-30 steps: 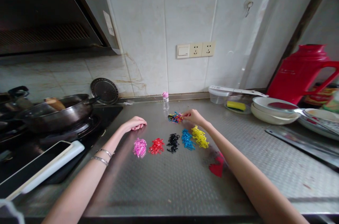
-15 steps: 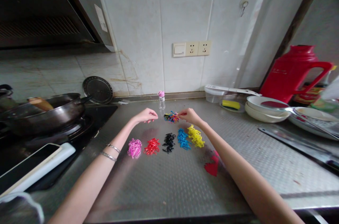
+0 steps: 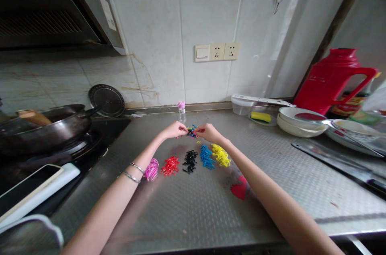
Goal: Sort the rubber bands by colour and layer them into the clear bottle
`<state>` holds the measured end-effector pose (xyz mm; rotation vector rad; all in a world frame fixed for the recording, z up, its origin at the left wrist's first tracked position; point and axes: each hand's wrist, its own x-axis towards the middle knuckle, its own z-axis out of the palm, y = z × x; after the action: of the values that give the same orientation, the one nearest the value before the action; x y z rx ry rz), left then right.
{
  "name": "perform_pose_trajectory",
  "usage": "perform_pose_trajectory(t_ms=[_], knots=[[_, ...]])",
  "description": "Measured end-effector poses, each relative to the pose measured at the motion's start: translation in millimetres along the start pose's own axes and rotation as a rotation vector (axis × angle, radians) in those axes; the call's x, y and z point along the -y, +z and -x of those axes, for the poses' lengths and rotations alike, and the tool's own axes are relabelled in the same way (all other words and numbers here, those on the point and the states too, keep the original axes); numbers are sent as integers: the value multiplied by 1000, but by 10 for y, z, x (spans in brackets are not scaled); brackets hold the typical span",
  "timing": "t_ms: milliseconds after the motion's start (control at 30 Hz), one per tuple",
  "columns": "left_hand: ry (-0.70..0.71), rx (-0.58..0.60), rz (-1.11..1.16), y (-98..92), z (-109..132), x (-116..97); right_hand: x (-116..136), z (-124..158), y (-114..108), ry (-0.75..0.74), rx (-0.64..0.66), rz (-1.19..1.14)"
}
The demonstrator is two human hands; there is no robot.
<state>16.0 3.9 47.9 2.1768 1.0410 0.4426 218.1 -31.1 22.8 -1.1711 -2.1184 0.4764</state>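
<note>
A mixed-colour heap of small rubber bands [image 3: 192,130] lies on the metal counter near the wall. From its left side, my left hand [image 3: 175,129] pinches at the heap, fingertips closed on bands. My right hand [image 3: 208,131] does the same from the right; the exact bands in either pinch are too small to make out. Nearer to me, sorted piles form a curved row: pink bands [image 3: 151,169], partly behind my left wrist, red bands [image 3: 170,166], black bands [image 3: 190,161], blue bands [image 3: 207,156] and yellow bands [image 3: 221,155]. A single yellow band [image 3: 198,142] lies just below my right hand.
Behind the heap stands a small pink-capped bottle [image 3: 181,111]. A clear bag with a red heart [image 3: 239,188] lies beside my right forearm. To the right are bowls [image 3: 298,128], a knife [image 3: 334,162] and a red thermos [image 3: 330,82]; leftward, a wok [image 3: 57,126] and a phone [image 3: 31,184].
My left hand has moved right to the mixed heap, beside my right hand. A lone yellow band now shows below the heap. The view has shifted slightly.
</note>
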Motion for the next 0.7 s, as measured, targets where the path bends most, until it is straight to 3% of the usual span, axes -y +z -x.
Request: perform_pose_trajectory(t_ms=[267, 467, 700], knots=[[-186, -107, 42, -119, 51, 393, 388, 23, 219, -174, 105, 94], [-164, -97, 47, -95, 32, 406, 779, 135, 388, -314, 220, 154], [-155, -90, 75, -124, 61, 396, 960, 196, 499, -353, 245, 180]])
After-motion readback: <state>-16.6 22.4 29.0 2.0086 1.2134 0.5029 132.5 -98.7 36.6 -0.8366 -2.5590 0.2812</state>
